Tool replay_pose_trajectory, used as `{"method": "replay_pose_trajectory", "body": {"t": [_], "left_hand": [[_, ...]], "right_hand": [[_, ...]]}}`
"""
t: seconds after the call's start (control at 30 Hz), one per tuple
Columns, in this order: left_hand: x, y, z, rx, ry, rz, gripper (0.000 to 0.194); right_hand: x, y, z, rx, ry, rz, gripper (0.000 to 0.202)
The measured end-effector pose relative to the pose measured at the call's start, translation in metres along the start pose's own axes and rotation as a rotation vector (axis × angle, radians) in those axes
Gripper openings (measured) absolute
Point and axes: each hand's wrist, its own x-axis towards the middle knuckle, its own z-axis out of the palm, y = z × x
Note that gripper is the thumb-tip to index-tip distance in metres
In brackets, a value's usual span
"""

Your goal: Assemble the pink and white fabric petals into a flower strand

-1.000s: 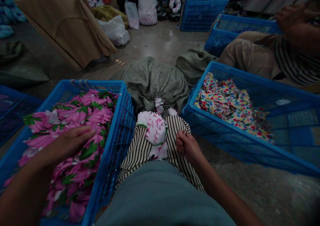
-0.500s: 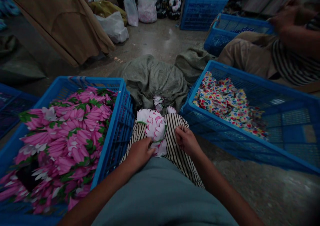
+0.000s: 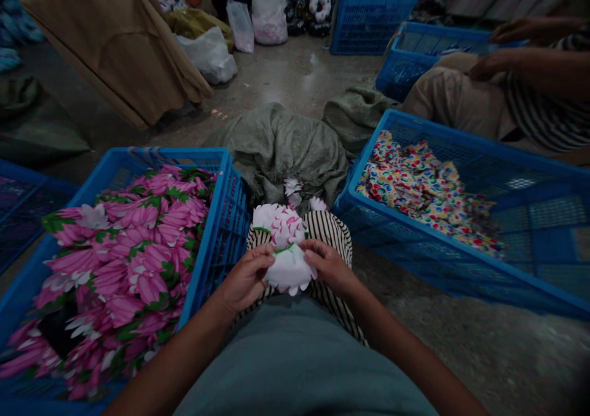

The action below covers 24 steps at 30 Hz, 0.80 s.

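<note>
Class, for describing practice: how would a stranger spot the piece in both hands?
Right of the pink-filled blue crate are striped trousers. Over them, left hand and right hand hold the piece, mostly plain white, unlike the pink-edged petals beyond.

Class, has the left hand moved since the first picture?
Yes: the left hand moved right, from over the pink-filled crate to the white piece.

Flowers [image 3: 142,250] lie in the left crate [image 3: 225,207], up to its far right corner. Scraps [image 3: 415,188] lie in the right crate [image 3: 415,253], by its left edge. Between the crates is the lap [image 3: 328,231], with cloth [image 3: 288,273] over it. A sack [image 3: 286,139] lies in front of the lap.
</note>
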Motion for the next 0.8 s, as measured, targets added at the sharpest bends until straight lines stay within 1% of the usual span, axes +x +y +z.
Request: {"method": "replay_pose_trajectory", "body": {"t": [0.03,0.1,0.2,0.3,0.33,0.43,0.47,0.53,0.6,0.73,0.8], "left_hand": [[0.001,0.000,0.001,-0.052,0.007,-0.007,0.018],[0.003,0.000,-0.001,-0.094,0.052,0.021,0.018],[0.006,0.002,-0.008,-0.054,0.143,0.108,0.020],[0.007,0.005,-0.014,0.030,0.181,0.145,0.020],[0.007,0.006,-0.013,0.073,0.177,0.157,0.021],[0.007,0.005,-0.005,0.202,0.095,0.191,0.042],[0.007,0.004,-0.002,0.243,0.053,0.187,0.041],[0.007,0.001,0.005,0.287,-0.011,0.140,0.025],[0.008,-0.003,0.010,0.243,-0.008,0.092,0.018],[0.005,-0.005,0.016,0.017,0.035,0.069,0.018],[0.002,-0.003,0.018,-0.024,0.045,0.070,0.017]], "right_hand": [[-0.001,-0.001,0.001,0.052,-0.011,0.016,0.025],[-0.004,-0.002,0.000,0.107,0.014,-0.001,0.025],[-0.006,-0.004,-0.005,0.106,0.072,-0.069,0.023],[-0.007,-0.008,-0.006,0.077,0.066,-0.108,0.023],[-0.008,-0.010,-0.004,0.062,0.061,-0.118,0.023],[-0.011,-0.017,0.004,-0.051,0.029,-0.149,0.022],[-0.013,-0.019,0.007,-0.100,0.016,-0.156,0.021],[-0.015,-0.023,0.010,-0.167,0.009,-0.161,0.021],[-0.016,-0.025,0.011,-0.178,0.043,-0.159,0.022],[-0.015,-0.024,0.008,-0.183,0.077,-0.140,0.024],[-0.015,-0.025,0.007,-0.215,0.137,-0.175,0.021]]}}
